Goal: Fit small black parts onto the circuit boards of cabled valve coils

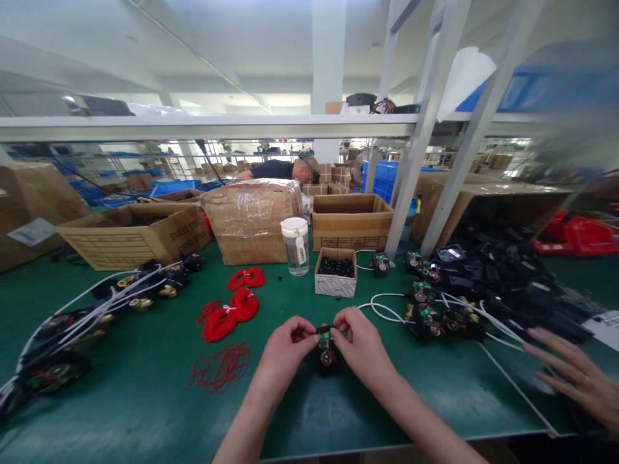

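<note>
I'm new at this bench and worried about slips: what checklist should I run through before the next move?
1. Left hand at the device's upper left: ok.
2. Right hand at its upper right: ok.
3. Green board undamaged at its edges: cannot tell, the hands partly cover it.
4. Nearest red wire bundle tidy: not ok, its strands lie spread out.
5. Bottle upright, lid on: ok.
6. Co-worker's hand apart from the device: ok, far right.

Bare left forearm extends from seven o'clock, right forearm from five; left hand and right hand nearly meet at six, both pinching.
</note>
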`<state>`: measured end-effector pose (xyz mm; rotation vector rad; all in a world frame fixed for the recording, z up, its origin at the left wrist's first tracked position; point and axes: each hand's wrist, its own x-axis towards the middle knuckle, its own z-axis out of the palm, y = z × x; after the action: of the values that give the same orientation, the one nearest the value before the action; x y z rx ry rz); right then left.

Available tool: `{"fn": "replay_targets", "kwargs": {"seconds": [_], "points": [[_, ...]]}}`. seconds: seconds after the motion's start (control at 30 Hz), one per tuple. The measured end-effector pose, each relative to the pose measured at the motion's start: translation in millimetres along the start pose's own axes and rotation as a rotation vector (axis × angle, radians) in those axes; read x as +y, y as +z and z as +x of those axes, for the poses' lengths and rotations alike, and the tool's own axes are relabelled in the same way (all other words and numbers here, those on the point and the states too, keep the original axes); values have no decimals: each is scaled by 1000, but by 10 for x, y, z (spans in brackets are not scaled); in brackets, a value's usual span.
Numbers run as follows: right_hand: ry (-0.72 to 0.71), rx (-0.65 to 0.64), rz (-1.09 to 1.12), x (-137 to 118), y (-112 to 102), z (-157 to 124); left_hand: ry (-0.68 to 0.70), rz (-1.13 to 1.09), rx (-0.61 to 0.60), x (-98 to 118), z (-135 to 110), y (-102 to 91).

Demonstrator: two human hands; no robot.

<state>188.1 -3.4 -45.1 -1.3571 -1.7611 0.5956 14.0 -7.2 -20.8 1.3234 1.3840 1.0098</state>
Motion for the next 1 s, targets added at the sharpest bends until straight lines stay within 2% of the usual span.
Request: {"fn": "replay_targets", "kwargs": {"seconds": [0.2, 0.4, 0.57, 0.77, 1.0], "points": [[-50, -21, -15, 17, 2, -1, 69, 77, 72, -70, 24, 3], [-109, -12, -29, 5, -8, -45, 229, 309, 116, -98, -36, 6], [-111, -1, 69, 34, -21, -61, 343, 396, 166, -115, -103, 42], [-48, 11, 161, 103, -42, -63, 399, 472, 185, -163, -116, 50], [-47, -18, 165, 134, -44, -91, 444, 472, 184, -248, -93, 45]]}}
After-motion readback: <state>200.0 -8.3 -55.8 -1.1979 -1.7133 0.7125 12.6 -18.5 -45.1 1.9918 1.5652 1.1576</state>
